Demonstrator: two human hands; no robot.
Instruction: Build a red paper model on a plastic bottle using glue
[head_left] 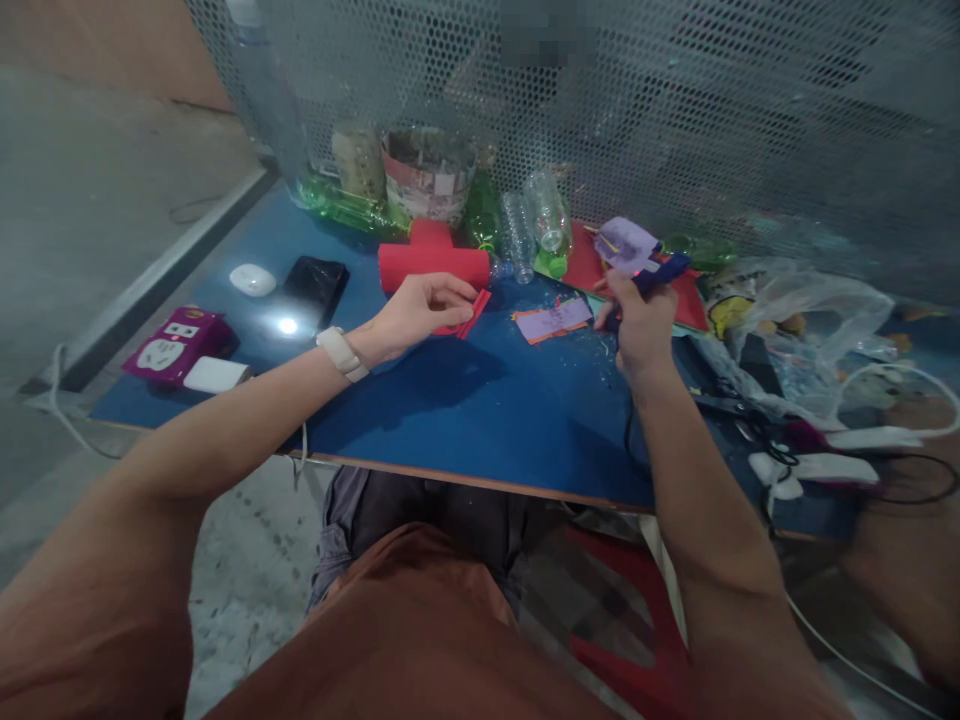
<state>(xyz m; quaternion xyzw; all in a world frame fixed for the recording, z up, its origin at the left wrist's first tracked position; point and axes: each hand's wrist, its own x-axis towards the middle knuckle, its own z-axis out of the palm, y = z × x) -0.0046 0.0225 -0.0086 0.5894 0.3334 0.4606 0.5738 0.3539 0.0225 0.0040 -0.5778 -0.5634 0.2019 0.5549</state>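
Observation:
My left hand (426,312), with a white watch on its wrist, pinches a small folded red strip (475,314) between thumb and fingers above the table. Just behind it lies a red cylinder (435,266) with another red piece (430,234) at its back. My right hand (637,315) is wrapped round a dark blue glue gun (660,274) with a small red light, its cord hanging toward the table edge. Between the hands, a purple paper piece (553,320) with orange edges rests on the table among small scraps.
Plastic bottles (546,215) and a patterned bucket (429,180) line the back by a perforated metal panel (645,120). On the left are a black phone (315,290), a white mouse (253,280) and a purple socket box (180,345). Clear plastic bags (810,320) and cables crowd the right.

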